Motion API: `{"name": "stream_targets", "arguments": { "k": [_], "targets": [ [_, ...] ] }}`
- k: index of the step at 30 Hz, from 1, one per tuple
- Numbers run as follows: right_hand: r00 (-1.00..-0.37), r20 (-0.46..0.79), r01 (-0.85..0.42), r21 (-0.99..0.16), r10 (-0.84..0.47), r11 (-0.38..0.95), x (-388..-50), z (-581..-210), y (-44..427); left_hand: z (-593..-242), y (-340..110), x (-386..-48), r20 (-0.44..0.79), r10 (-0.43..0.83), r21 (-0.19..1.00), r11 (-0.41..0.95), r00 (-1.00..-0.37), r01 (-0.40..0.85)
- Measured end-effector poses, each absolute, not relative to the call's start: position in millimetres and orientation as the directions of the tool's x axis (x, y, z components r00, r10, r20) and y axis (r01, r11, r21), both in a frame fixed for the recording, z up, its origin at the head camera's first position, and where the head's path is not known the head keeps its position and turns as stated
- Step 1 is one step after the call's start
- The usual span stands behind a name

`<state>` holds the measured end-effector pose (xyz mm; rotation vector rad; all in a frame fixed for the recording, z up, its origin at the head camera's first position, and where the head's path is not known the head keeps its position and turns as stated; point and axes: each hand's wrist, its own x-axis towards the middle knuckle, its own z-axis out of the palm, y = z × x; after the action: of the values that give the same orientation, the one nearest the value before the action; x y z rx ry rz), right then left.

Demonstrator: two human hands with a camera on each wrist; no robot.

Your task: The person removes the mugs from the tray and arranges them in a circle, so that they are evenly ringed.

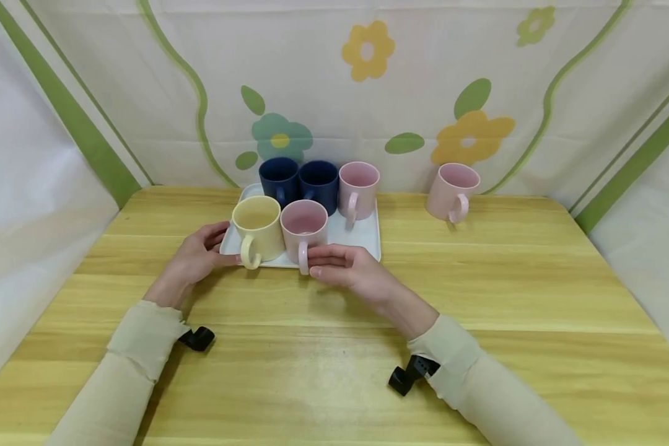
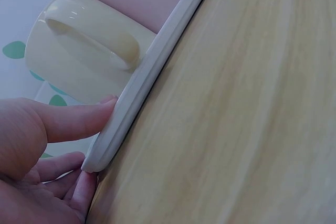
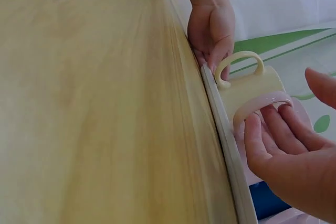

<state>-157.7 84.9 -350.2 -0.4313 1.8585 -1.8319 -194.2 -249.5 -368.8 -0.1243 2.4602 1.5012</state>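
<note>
Near the back of the table, a white tray (image 1: 345, 235) carries a yellow mug (image 1: 264, 238), a pink mug (image 1: 312, 232) beside it, two navy mugs (image 1: 322, 193) and another pink mug (image 1: 362, 189) behind. My left hand (image 1: 197, 257) grips the tray's front-left corner; in the left wrist view its thumb (image 2: 79, 121) presses on the rim while fingers lie at the edge below. At the front pink mug's handle (image 3: 262, 103) is my right hand (image 1: 354, 269), fingers extended and touching it. The right thumb stands apart from the handle in the right wrist view.
Off the tray, a third pink mug (image 1: 451, 195) stands at the table's back right. A white curtain (image 1: 323, 62) with flower prints hangs close behind the wooden table (image 1: 479, 297). Both wrists wear small black devices.
</note>
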Motion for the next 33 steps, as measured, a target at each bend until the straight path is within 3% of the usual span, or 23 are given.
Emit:
{"name": "stream_targets", "arguments": {
  "k": [10, 26, 33],
  "targets": [
    [-0.758, -0.164, 0.193, -0.981, -0.631, 0.023, -159.3, -352.7, 87.2, -369.9, -247.9, -194.8, -0.257, 0.063, 0.862, 0.466, -0.964, -0.199],
    [-0.832, -0.141, 0.234, -0.966, -0.536, -0.110, -172.7, -357.4, 104.7, -370.7, -247.2, -195.0, -0.268, 0.071, 0.865, 0.457, -0.961, -0.208],
    [-0.848, -0.178, 0.263, -0.959, -0.498, -0.105, -176.8, -354.1, 107.5, -367.9, -246.8, -193.4, -0.270, 0.062, 0.865, 0.454, -0.961, -0.214]
  ]
}}
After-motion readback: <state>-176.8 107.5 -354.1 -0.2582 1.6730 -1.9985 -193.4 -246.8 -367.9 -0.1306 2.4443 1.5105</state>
